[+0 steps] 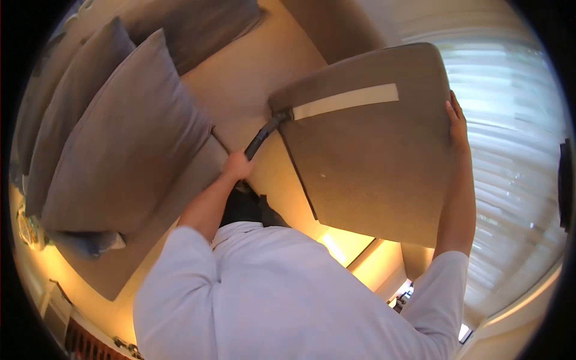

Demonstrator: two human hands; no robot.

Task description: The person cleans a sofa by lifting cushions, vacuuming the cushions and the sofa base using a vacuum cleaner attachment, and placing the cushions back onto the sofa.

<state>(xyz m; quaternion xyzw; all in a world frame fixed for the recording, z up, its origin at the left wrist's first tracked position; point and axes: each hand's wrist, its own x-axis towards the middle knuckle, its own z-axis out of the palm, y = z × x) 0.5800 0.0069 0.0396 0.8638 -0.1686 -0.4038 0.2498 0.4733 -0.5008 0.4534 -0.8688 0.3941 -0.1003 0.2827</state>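
Observation:
My left hand (239, 165) is closed around a dark vacuum wand (259, 142), slightly smeared by motion. The wand's nozzle (284, 114) is against the left edge of a brown sofa cushion (372, 162), at the end of a pale strip (348, 101) on the cushion. My right hand (457, 120) grips the cushion's right edge, with the fingers curled over it. The cushion is raised on its side above the sofa base (234, 72). What lies behind the cushion is hidden.
Several loose grey-brown pillows (129, 138) are piled on the sofa at left. A sofa arm or backrest (336, 30) rises at the top. Sheer blinds (504, 150) cover a window at right. Warm light falls on the floor (342, 246) below the cushion.

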